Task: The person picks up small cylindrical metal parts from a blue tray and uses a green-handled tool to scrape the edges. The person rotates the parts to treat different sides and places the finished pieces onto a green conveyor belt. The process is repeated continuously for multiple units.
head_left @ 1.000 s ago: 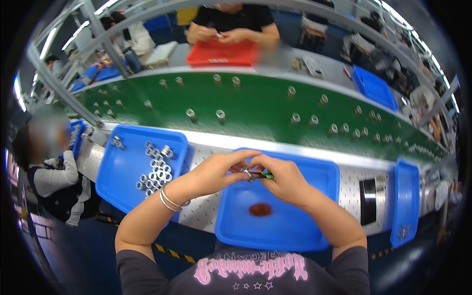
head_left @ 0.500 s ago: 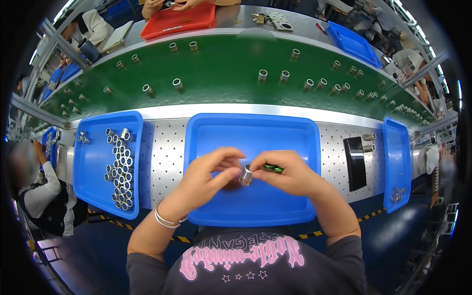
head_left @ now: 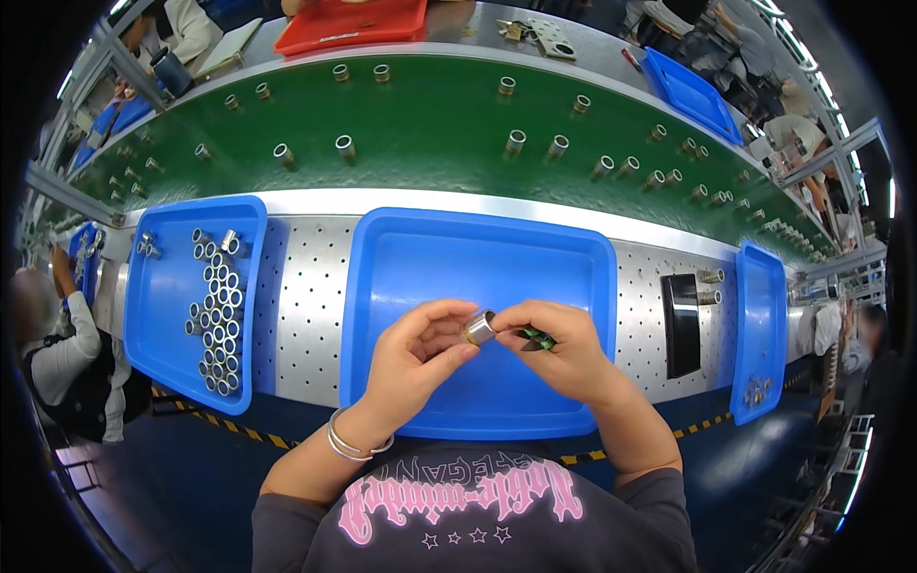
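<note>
A short, shiny metal sleeve (head_left: 479,328) is held tilted between my two hands, above the middle blue tray (head_left: 382,234). My left hand (head_left: 417,355) has its thumb and fingers closed around the sleeve's left end. The right-end rim faces up and toward my right hand (head_left: 562,355), whose fingertips pinch it there. Tucked in that same right hand is a small green tool (head_left: 537,338) with a dark part; its working end is hidden by the fingers. A silvery bracelet circles my left wrist.
A blue tray (head_left: 143,315) at left carries many similar sleeves. At right are a dark flat device (head_left: 681,325), two sleeves beside it and another blue tray (head_left: 759,334) with small parts. Sleeves stand scattered on the green belt (head_left: 430,134) ahead; a red tray (head_left: 353,24) lies beyond.
My left hand has closed in on the sleeve, which has gone from upright to tilted. The view has shifted slightly; another sleeve now shows on the belt's far side.
</note>
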A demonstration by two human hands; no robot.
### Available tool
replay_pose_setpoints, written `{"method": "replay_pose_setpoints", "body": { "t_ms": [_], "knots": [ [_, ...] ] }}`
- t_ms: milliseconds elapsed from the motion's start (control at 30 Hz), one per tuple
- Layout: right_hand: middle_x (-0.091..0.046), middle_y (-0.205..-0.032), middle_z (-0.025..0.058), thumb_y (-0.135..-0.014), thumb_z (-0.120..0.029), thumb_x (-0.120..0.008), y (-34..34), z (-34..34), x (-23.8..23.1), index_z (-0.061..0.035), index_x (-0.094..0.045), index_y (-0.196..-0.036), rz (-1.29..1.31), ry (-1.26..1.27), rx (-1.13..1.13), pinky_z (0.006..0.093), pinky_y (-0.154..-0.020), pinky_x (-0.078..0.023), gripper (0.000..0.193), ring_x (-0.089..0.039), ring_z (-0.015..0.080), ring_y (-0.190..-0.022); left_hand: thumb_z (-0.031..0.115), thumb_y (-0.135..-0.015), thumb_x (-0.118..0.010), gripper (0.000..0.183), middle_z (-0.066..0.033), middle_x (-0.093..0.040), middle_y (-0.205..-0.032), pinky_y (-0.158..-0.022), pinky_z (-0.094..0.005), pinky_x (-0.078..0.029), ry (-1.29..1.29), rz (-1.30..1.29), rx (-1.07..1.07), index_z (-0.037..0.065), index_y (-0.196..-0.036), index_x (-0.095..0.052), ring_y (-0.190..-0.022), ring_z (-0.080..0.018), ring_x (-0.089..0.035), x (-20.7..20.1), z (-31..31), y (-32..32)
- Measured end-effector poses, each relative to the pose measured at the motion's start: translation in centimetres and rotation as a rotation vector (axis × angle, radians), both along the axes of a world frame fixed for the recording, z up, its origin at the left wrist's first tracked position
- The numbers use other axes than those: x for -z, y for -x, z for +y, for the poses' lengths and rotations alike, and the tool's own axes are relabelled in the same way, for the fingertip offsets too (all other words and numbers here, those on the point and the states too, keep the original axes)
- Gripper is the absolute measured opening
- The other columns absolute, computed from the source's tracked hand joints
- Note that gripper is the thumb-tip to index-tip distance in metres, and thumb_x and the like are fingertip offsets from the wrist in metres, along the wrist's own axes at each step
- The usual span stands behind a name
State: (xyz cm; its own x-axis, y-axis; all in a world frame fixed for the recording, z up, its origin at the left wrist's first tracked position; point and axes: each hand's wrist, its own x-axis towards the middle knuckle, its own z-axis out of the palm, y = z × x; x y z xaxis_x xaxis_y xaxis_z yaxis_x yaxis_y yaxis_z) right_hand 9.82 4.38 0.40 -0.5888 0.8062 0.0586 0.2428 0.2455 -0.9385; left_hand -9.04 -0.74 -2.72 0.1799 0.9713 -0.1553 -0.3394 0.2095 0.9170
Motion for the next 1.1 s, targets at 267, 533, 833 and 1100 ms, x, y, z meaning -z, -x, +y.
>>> {"method": "replay_pose_setpoints", "body": {
  "t_ms": [267,533,833,1100],
  "knots": [
    [-0.063,-0.084,0.0087,-0.078,0.002,-0.061,-0.1,0.2,0.5,-0.0013,-0.062,-0.094,0.05,0.084,-0.002,0.0245,-0.065,-0.047,0.016,-0.059,0.0152,-0.072,-0.004,-0.081,-0.059,0.042,-0.0129,-0.058,-0.105,-0.083,-0.0265,-0.049,0.108,-0.114,0.048,-0.003,-0.12,-0.045,-0.096,-0.017,-0.058,0.0,0.2,0.5],
    [-0.061,-0.076,0.0038,-0.066,-0.004,-0.068,1.7,-0.2,-0.9,-0.0121,-0.061,-0.098,-0.202,-0.477,0.016,0.0288,-0.053,-0.046,0.034,-0.059,0.0212,-0.061,-0.009,-0.079,-0.058,0.048,-0.0132,-0.058,-0.105,-0.081,-0.0257,-0.051,-0.205,0.279,-0.082,0.0,-0.123,-0.044,-0.096,-0.0169,-0.06,0.2,-0.2,0.0],
    [-0.059,-0.072,0.002,-0.061,0.0,-0.066,1.7,-0.3,-0.8,-0.0123,-0.06,-0.088,-0.235,-0.533,0.008,0.03,-0.052,-0.044,0.03,-0.057,0.0198,-0.059,-0.007,-0.08,-0.058,0.051,-0.0111,-0.055,-0.107,-0.079,-0.0236,-0.049,-0.023,0.007,-0.082,0.003,-0.127,-0.041,-0.096,-0.0185,-0.06,-0.1,0.1,1.0],
    [-0.061,-0.07,0.0047,-0.059,0.002,-0.067,1.6,-0.4,-0.2,-0.0076,-0.061,-0.078,-0.094,-0.485,0.152,0.0283,-0.05,-0.046,0.022,-0.06,0.0207,-0.06,0.005,-0.082,-0.061,0.05,-0.0094,-0.054,-0.111,-0.084,-0.0286,-0.046,0.235,-0.383,-0.039,0.006,-0.128,-0.041,-0.099,-0.0204,-0.058,0.1,0.4,1.8]
  ]
}}
